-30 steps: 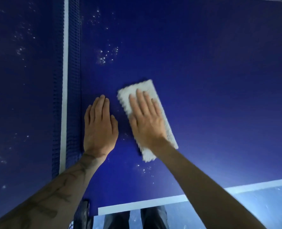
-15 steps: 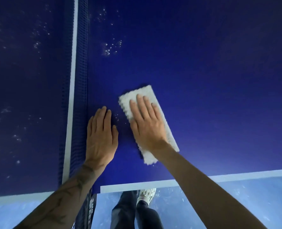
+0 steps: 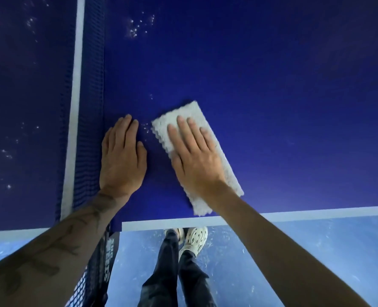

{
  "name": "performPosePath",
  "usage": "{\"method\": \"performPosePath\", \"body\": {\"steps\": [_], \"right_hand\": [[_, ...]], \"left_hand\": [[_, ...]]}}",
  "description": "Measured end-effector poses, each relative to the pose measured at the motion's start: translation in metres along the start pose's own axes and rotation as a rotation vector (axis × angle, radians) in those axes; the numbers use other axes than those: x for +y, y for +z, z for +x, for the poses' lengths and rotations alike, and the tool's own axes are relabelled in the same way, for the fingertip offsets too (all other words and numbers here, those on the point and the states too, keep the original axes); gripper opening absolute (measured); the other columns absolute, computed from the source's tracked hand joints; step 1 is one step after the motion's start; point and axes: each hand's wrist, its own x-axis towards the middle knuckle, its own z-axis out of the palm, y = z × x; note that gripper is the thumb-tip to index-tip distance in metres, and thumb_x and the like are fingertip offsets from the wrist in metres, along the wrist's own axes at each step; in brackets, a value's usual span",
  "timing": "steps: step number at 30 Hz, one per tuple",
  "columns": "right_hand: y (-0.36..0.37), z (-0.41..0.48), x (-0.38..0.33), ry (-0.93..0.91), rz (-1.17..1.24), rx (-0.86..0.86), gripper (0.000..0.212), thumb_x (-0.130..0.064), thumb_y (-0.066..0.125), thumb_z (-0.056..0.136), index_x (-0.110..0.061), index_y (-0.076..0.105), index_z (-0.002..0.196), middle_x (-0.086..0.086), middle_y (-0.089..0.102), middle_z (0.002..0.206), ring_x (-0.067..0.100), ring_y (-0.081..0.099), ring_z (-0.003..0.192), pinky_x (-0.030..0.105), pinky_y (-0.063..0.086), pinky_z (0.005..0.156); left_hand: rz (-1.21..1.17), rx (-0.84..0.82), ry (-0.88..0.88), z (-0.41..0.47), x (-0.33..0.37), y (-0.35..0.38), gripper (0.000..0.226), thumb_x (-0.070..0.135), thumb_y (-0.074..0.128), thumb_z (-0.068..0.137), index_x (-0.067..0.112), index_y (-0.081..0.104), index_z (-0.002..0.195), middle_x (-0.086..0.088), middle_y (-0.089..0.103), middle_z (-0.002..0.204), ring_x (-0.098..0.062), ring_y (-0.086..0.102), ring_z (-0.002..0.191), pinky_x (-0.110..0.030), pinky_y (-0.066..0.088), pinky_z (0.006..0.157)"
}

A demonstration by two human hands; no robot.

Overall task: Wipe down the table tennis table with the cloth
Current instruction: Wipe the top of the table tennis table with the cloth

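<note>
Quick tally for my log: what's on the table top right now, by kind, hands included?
Hands: 2, the left hand flat on the table, the right hand flat on the cloth
Cloths: 1, white
Nets: 1, the net beside the left hand
Total: 4

Table tennis hall, blue table, net, blue sports floor

Both arms are bare. The left arm has dark line tattoos from the wrist up. The person wears dark trousers and cream shoes with round holes.
</note>
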Motion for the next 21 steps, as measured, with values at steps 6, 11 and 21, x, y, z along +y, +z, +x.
{"method": "performPosePath", "body": {"steps": [6, 11, 21], "right_hand": [[-0.025, -0.023, 0.088, 0.299, -0.056, 0.034, 0.062, -0.039, 0.023, 0.114, -0.019, 0.012, 0.171, 0.007, 0.007, 0.179, 0.025, 0.005, 0.166, 0.044, 0.005, 0.134], [-0.020, 0.017, 0.047, 0.329, 0.023, 0.078, 0.066, -0.040, 0.016, 0.110, -0.017, 0.008, 0.171, 0.010, 0.003, 0.179, 0.027, 0.002, 0.166, 0.048, 0.005, 0.133], [-0.008, -0.034, 0.071, 0.323, -0.001, 0.087, 0.063, -0.041, 0.021, 0.113, -0.020, 0.015, 0.171, 0.008, 0.009, 0.179, 0.026, 0.007, 0.166, 0.047, 0.010, 0.134]], "left_hand": [[-0.042, 0.008, -0.017, 0.000, 0.004, 0.000, 0.053, 0.021, 0.035, 0.107, 0.004, 0.038, 0.157, -0.013, 0.032, 0.168, -0.029, 0.026, 0.157, -0.051, 0.020, 0.130], [-0.047, 0.023, -0.017, 0.001, 0.003, 0.003, 0.053, 0.021, 0.035, 0.107, 0.004, 0.040, 0.157, -0.012, 0.033, 0.167, -0.030, 0.027, 0.156, -0.051, 0.021, 0.129], [-0.055, 0.031, -0.007, 0.000, 0.003, 0.003, 0.052, 0.022, 0.035, 0.108, 0.005, 0.039, 0.157, -0.010, 0.033, 0.167, -0.028, 0.027, 0.156, -0.049, 0.020, 0.130]]}}
